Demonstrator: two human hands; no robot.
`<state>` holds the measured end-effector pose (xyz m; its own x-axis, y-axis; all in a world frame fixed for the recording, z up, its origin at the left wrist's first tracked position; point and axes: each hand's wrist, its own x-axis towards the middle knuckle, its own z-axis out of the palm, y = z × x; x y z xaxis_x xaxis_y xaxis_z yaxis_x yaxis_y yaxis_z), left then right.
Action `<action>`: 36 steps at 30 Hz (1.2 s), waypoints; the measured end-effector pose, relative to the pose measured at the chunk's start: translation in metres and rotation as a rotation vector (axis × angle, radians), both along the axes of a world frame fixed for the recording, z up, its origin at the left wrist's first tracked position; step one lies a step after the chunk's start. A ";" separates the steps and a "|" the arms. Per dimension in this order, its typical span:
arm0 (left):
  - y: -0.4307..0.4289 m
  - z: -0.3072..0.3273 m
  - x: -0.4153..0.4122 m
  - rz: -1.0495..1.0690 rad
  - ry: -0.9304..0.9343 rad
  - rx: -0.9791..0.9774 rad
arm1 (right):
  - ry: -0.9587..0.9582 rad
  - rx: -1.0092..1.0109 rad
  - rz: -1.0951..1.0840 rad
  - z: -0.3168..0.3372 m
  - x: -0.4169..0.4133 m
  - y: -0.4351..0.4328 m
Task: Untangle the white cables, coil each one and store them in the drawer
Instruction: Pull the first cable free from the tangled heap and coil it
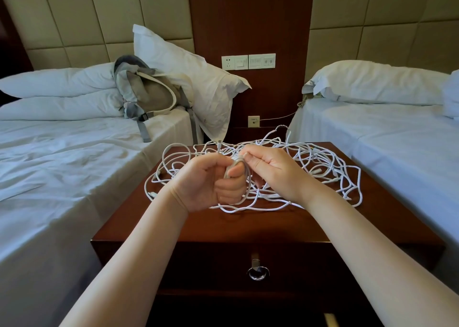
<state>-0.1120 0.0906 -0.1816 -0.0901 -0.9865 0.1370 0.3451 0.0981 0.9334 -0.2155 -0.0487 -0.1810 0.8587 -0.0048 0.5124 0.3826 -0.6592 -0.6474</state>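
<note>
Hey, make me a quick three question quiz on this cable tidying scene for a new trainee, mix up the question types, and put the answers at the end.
1. True or false: the drawer of the nightstand is already open.
2. Multiple choice: what is the left hand gripping? A) a small coil of white cable B) the grey backpack C) the drawer's ring pull
3. Short answer: where does most of the tangled white cable lie?

Key
1. False: the drawer front is closed, with the ring pull hanging untouched.
2. A: a small coil of white cable, with the right hand pinching a strand beside it. The grey backpack sits on the left bed.
3. On the nightstand top, behind the hands.
</note>
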 end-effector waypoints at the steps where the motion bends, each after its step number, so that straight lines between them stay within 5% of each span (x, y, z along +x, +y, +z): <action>1: 0.000 0.000 0.001 0.005 0.000 -0.006 | 0.003 -0.001 0.010 -0.001 0.002 0.000; 27: -0.021 0.007 -0.012 0.809 -0.204 0.258 | -0.084 -0.061 -0.148 -0.011 0.009 -0.005; 33: -0.025 0.008 -0.018 0.818 -0.310 0.257 | 0.013 0.002 -0.059 -0.006 0.004 -0.005; 36: -0.024 0.007 -0.018 0.802 -0.289 0.257 | 0.012 -0.148 -0.108 -0.008 0.005 -0.007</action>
